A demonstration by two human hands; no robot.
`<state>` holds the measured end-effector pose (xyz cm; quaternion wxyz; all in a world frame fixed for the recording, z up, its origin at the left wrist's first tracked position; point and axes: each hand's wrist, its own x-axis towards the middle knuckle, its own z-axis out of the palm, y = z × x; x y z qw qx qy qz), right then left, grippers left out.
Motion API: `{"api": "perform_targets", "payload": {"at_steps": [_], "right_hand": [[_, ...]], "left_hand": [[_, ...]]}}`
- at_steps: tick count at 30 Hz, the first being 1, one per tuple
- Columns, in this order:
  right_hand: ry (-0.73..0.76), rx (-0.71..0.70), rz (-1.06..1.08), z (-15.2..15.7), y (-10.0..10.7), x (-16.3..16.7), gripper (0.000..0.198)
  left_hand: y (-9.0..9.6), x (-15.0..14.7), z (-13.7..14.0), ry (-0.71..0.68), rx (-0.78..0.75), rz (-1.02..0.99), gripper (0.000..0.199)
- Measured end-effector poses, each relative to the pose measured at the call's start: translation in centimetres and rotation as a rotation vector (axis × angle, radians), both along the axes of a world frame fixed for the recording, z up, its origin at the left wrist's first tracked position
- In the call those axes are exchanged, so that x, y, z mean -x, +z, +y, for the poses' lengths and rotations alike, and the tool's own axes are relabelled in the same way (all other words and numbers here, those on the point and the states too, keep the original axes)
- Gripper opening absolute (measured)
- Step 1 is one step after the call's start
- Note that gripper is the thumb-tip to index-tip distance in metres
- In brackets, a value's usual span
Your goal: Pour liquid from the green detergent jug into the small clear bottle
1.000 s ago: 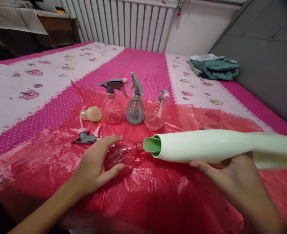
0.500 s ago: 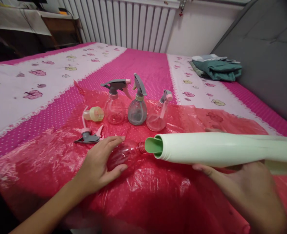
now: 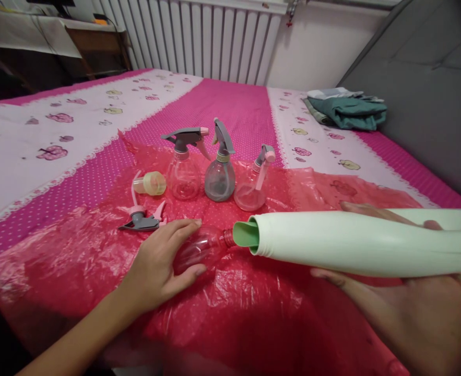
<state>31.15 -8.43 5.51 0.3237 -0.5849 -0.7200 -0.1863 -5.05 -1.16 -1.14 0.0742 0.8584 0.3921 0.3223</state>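
Observation:
A clear spray bottle body [image 3: 201,250] without its trigger head lies tilted on red plastic sheeting, its open neck pointing right. My left hand [image 3: 167,256] is closed around its base end. From the right comes a large pale green plastic bottle [image 3: 332,241] with a darker green pouring spout [image 3: 245,234], held level. The spout tip meets the clear bottle's mouth; whether liquid flows, I cannot tell. My right hand [image 3: 422,313] grips the pale green bottle from below, fingers reaching round its far side. A loose grey and pink trigger head [image 3: 141,220] lies left of the clear bottle.
Behind my hands stand three spray bottles with trigger heads: one clear [image 3: 184,177], one greyish [image 3: 220,180], one short and clear [image 3: 250,190]. A yellow-collared small cup [image 3: 154,184] lies left of them. Folded cloths [image 3: 347,108] sit on the bed [image 3: 234,104] at back right.
The pale green bottle has turned slightly, and its body sits lower at the right. My right hand has shifted right and down with it. The left hand and clear bottle stay nearly still.

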Motion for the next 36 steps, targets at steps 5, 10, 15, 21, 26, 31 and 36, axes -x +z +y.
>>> {"api": "perform_targets", "payload": {"at_steps": [5, 10, 15, 21, 26, 31, 36], "right_hand": [[0.015, 0.016, 0.043, -0.2, 0.1, 0.1, 0.071], [-0.018, 0.020, 0.111, -0.3, 0.1, 0.5, 0.070], [-0.026, 0.014, 0.123, -0.2, 0.1, 0.7, 0.069], [-0.028, 0.016, 0.120, -0.5, 0.4, 0.9, 0.064], [-0.047, 0.035, 0.143, -0.5, 0.7, 1.1, 0.062], [0.021, 0.008, 0.032, -0.3, 0.7, 0.6, 0.064], [0.028, -0.038, -0.004, -0.2, 0.6, 0.4, 0.064]], "left_hand": [[0.0, 0.0, 0.0, 0.000, -0.003, 0.008, 0.053], [0.0, 0.0, 0.0, 0.001, 0.001, -0.002, 0.054], [-0.1, 0.0, 0.0, 0.001, 0.014, 0.006, 0.054], [0.0, 0.0, -0.1, -0.006, 0.007, 0.017, 0.054], [0.1, 0.0, -0.1, -0.009, 0.003, 0.023, 0.054], [0.1, 0.0, 0.0, -0.007, -0.001, 0.027, 0.054], [0.0, 0.0, 0.0, -0.003, -0.006, 0.026, 0.053]]}}
